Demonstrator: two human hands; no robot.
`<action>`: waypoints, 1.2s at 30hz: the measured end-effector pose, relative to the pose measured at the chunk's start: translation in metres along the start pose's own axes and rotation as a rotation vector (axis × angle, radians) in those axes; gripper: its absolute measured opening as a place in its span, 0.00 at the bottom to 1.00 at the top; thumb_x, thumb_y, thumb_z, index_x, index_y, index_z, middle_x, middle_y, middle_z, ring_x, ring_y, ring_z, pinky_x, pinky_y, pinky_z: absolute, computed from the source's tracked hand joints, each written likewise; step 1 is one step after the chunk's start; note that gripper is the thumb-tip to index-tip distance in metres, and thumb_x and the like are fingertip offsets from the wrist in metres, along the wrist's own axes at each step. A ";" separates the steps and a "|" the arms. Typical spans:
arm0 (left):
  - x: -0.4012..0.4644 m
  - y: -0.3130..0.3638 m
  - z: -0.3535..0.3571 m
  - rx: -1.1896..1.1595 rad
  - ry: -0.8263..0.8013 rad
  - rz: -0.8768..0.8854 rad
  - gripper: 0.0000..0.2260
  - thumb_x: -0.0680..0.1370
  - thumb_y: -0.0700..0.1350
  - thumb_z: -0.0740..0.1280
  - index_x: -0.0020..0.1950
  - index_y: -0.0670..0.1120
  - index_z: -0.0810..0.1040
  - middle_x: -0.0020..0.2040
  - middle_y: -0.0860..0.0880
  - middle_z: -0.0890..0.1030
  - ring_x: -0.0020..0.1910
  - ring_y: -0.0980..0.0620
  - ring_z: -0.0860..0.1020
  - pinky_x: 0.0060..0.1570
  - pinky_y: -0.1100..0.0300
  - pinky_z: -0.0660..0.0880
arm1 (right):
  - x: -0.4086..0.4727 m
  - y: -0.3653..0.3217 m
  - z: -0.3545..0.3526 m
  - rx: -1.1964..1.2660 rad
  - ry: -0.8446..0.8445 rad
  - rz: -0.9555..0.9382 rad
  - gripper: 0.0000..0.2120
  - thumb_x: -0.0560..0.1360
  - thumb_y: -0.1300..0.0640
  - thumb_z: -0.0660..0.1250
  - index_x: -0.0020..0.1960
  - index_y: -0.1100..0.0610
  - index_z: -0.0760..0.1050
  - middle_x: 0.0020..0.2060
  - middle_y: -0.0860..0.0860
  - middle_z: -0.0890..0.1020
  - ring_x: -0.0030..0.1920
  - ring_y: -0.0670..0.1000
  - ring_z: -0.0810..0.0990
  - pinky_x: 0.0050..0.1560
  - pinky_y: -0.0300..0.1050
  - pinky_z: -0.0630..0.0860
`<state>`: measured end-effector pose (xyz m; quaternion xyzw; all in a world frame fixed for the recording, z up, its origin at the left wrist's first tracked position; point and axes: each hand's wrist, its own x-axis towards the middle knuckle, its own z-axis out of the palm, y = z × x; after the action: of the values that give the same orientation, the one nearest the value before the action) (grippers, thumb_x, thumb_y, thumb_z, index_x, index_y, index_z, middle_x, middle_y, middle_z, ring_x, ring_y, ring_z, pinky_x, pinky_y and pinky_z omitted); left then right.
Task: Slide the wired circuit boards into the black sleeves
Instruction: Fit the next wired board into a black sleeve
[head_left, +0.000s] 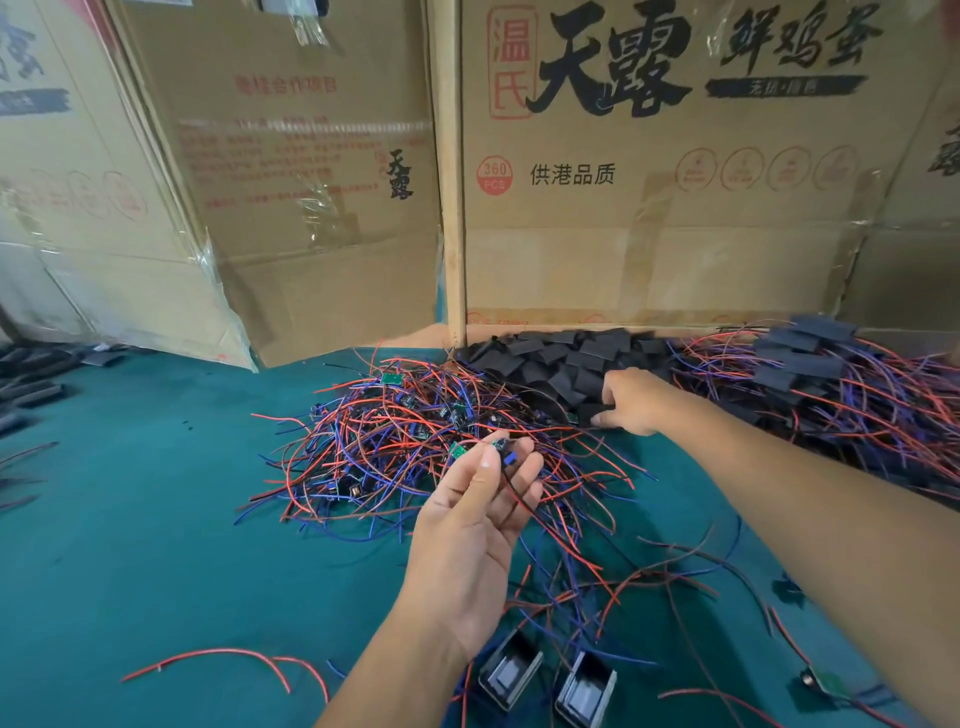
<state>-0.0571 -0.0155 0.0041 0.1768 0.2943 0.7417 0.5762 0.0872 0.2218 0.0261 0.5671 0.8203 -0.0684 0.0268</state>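
The left hand (483, 514), palm up at centre, pinches a wired circuit board (502, 450) between thumb and fingertips, its black wire trailing over the palm. At one o'clock the right hand (631, 402) grasps a black sleeve (597, 414) at the near edge of the sleeve pile (561, 358). The tangle of loose boards (415, 441) lies at eleven o'clock; bare green cloth (130, 519) opens toward nine. Behind, at twelve o'clock, a cardboard box (675, 208) reads "天露", "供港品质", "360 PCS".
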 end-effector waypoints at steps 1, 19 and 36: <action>0.000 -0.001 0.000 0.008 0.000 0.000 0.06 0.77 0.44 0.66 0.52 0.45 0.80 0.58 0.37 0.83 0.55 0.44 0.84 0.53 0.54 0.82 | -0.002 0.001 -0.002 0.009 -0.007 0.003 0.18 0.76 0.45 0.69 0.48 0.62 0.74 0.42 0.57 0.76 0.43 0.58 0.75 0.44 0.47 0.71; 0.002 -0.001 -0.004 0.273 0.031 0.100 0.11 0.75 0.44 0.71 0.49 0.37 0.76 0.53 0.39 0.85 0.53 0.43 0.85 0.46 0.59 0.81 | -0.133 0.025 0.016 0.905 0.166 0.007 0.20 0.74 0.38 0.64 0.41 0.55 0.68 0.29 0.49 0.76 0.30 0.49 0.71 0.35 0.48 0.69; -0.011 0.025 0.014 0.094 -0.087 0.118 0.10 0.75 0.46 0.67 0.52 0.41 0.78 0.53 0.43 0.86 0.53 0.51 0.85 0.46 0.63 0.81 | -0.208 0.015 0.053 0.614 0.260 -0.383 0.17 0.68 0.51 0.78 0.47 0.39 0.72 0.44 0.35 0.81 0.45 0.40 0.79 0.49 0.33 0.73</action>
<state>-0.0645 -0.0264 0.0322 0.2529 0.2926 0.7511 0.5351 0.1730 0.0263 -0.0023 0.3892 0.8493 -0.2422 -0.2618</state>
